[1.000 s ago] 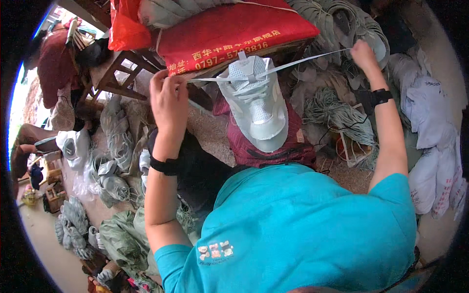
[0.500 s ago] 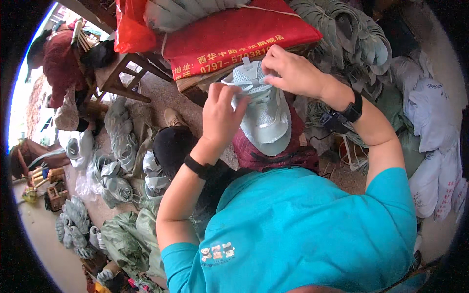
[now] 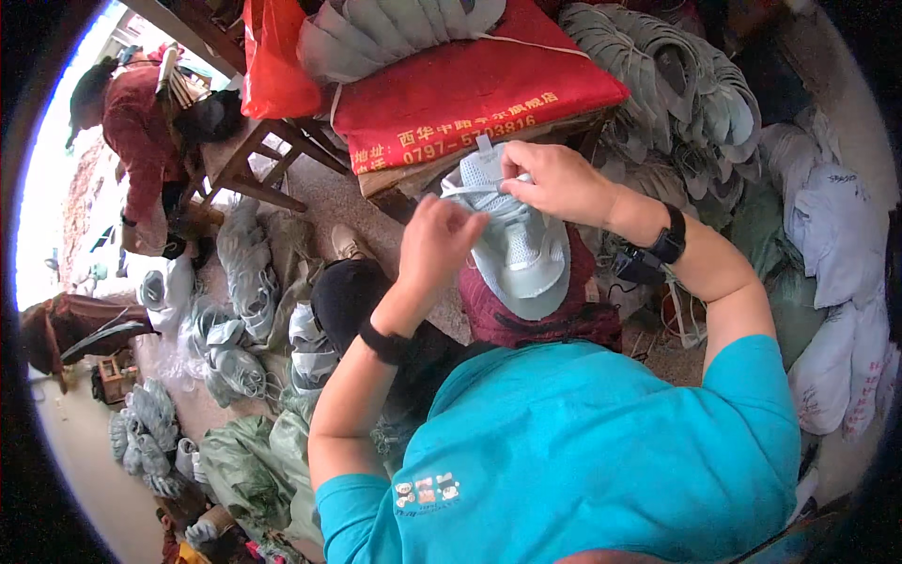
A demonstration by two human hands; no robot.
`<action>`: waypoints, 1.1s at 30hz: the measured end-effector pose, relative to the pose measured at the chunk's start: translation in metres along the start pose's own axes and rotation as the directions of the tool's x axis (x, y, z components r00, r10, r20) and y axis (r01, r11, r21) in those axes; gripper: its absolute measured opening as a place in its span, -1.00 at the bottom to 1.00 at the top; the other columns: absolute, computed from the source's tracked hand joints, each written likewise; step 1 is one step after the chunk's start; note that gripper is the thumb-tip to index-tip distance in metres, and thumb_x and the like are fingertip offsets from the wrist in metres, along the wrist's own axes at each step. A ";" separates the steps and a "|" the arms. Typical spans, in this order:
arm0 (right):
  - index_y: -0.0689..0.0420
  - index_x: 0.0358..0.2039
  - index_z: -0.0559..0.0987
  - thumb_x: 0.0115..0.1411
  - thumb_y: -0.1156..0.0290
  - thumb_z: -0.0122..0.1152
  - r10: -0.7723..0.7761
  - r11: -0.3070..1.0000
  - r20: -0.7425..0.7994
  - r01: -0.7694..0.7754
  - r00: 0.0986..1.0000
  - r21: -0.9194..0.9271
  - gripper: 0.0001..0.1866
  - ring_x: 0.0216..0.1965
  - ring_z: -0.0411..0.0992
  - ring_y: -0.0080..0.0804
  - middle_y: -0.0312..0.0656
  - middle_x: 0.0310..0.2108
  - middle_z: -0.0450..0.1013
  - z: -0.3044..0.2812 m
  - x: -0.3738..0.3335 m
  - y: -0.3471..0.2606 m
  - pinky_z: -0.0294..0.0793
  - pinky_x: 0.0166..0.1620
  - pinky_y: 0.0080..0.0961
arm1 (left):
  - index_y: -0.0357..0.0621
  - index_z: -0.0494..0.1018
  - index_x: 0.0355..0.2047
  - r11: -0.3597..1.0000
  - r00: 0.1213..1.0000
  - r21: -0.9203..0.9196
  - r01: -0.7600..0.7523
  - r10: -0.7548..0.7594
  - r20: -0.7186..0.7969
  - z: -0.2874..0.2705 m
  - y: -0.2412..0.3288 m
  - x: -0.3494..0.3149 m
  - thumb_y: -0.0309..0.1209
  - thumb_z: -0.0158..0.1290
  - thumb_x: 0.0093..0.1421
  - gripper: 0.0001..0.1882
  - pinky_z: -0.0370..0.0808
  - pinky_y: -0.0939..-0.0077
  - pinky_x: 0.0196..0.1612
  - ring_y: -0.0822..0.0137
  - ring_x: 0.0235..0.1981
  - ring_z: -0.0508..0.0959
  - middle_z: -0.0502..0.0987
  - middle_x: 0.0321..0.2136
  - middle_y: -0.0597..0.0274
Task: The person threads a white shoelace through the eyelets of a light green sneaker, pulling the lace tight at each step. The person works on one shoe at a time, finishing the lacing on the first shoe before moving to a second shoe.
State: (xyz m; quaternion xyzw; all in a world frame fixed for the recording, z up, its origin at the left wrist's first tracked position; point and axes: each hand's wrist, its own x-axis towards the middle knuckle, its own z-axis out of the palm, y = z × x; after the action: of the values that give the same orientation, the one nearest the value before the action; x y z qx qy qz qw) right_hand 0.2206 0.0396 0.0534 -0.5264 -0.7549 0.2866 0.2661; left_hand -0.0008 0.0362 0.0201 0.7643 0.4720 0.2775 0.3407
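A pale grey-green shoe upper (image 3: 521, 249) with a mesh surface rests on a maroon cloth (image 3: 590, 282) over my lap, its toe toward me. A pale shoelace (image 3: 477, 191) crosses the upper near its tongue (image 3: 477, 169). My right hand (image 3: 554, 183) pinches at the lace on the upper's right side, thumb against the forefinger. At the upper's left edge, my left hand (image 3: 435, 242) has its fingers curled and thumb drawn in. Whatever may lie between those fingers is too small to make out.
Ahead, a red bag (image 3: 451, 103) lies on a wooden table (image 3: 381, 183), with stacked grey pieces (image 3: 395, 38) on top. Bundled uppers (image 3: 249, 273) cover the floor at left; others hang at right (image 3: 667, 75). White sacks (image 3: 841, 235) stand at far right. A person (image 3: 141, 132) bends at far left.
The whole view has shifted, so the scene sits lower in the picture. My right fingers have closed in on the lace. My left hand has drawn slightly toward me along the upper.
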 end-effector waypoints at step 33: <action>0.15 -0.42 0.41 0.06 0.48 0.14 -0.462 0.789 -0.255 0.262 0.849 -0.556 -0.90 -0.37 0.41 -0.13 -0.13 -0.44 0.32 -0.017 -0.008 0.014 0.40 -0.30 -0.21 | -0.25 0.43 -0.38 0.990 0.968 -0.067 -0.124 0.135 0.213 -0.030 0.017 -0.018 -0.51 0.04 0.14 -0.93 0.46 0.33 -0.38 0.11 -0.45 0.54 0.49 -0.50 -0.03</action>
State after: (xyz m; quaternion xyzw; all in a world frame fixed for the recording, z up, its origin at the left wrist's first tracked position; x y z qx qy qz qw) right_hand 0.2433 0.0385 0.0544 -0.4641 -0.8250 -0.0842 0.3112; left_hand -0.0214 0.0217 0.0496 0.8098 0.3737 0.2266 0.3914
